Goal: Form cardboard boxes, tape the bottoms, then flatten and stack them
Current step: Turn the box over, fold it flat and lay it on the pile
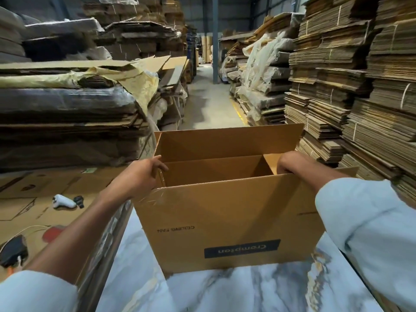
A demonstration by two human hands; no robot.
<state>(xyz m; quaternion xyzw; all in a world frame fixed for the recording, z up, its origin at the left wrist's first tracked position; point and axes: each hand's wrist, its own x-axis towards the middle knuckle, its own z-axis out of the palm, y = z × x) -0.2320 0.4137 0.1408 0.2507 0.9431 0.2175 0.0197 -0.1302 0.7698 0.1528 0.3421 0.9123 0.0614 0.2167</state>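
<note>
Stacked flat cardboard (337, 75) lined both sides of an aisle (209, 102) across the upper half of the frame, and a marbled table (225, 293) filled the bottom. On it at centre stood the box (225, 217), formed and open at the top, its print upside down. The left hand (139, 174) gripped its left rim with curled fingers, and the right hand (295, 163) curled over the right rim; a white gadget (64, 201) lay at lower left

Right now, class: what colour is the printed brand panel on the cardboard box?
The brand panel on the cardboard box is near-black; head view.
</note>
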